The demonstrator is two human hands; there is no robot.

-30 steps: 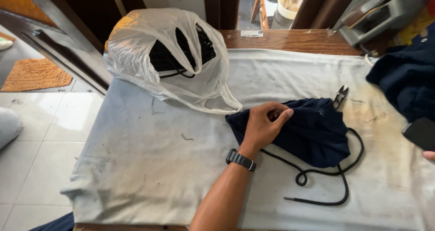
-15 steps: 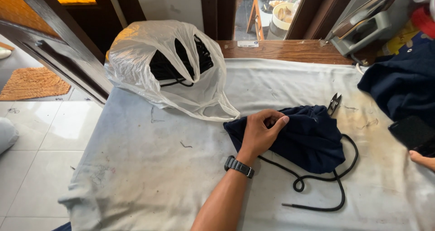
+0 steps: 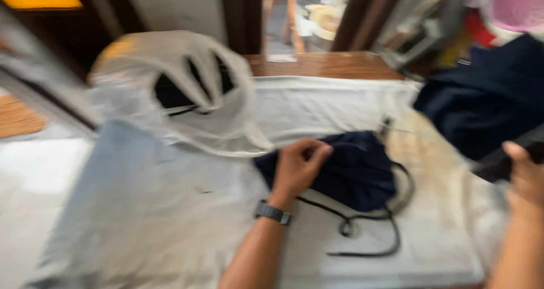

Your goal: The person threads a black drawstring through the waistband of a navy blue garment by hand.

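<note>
a: where's the left hand (image 3: 299, 167)?
b: clenched on the dark blue pouch (image 3: 354, 170) mid-table, right of centre; its black cord (image 3: 368, 232) trails loose toward the near edge, untied.
a: right hand (image 3: 527, 178)?
b: at the right edge, gripping something dark, too blurred to name.
a: obstacles?
b: white plastic bag (image 3: 187, 96) at the back left; dark cloth (image 3: 481, 107) far right.

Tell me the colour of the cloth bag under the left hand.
Dark navy blue cloth bag, with a black drawstring; head view, though blurred.

Bare forearms, a dark watch (image 3: 272, 212) strapped on the left wrist
</note>
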